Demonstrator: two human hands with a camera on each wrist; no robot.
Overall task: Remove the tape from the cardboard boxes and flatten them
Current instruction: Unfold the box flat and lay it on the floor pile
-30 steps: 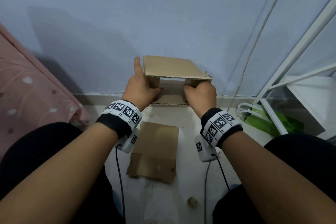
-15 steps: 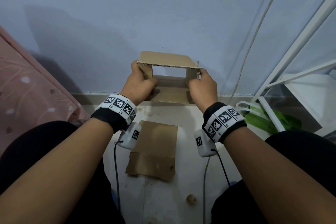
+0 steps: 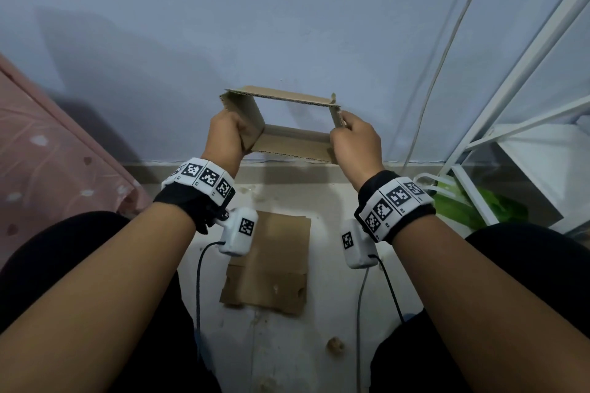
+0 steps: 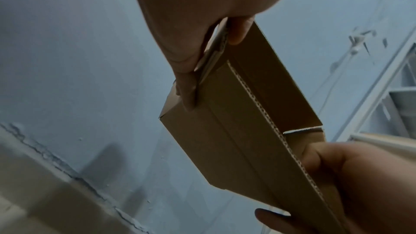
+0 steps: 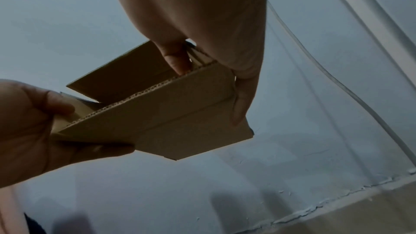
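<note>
Presently we find the cardboard box (image 3: 289,134) held up before the wall (image 3: 287,41), open through. Left hand (image 3: 225,134) fingers grip its left panel; right hand (image 3: 354,143) fingers pinch its right panel. Flattened cardboard (image 3: 271,265) lies on the floor below.

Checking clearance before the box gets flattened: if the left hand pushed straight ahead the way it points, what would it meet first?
Probably the blue wall. The left hand, gripping the cardboard box, points at it with nothing visible between; depth is unclear.
</note>
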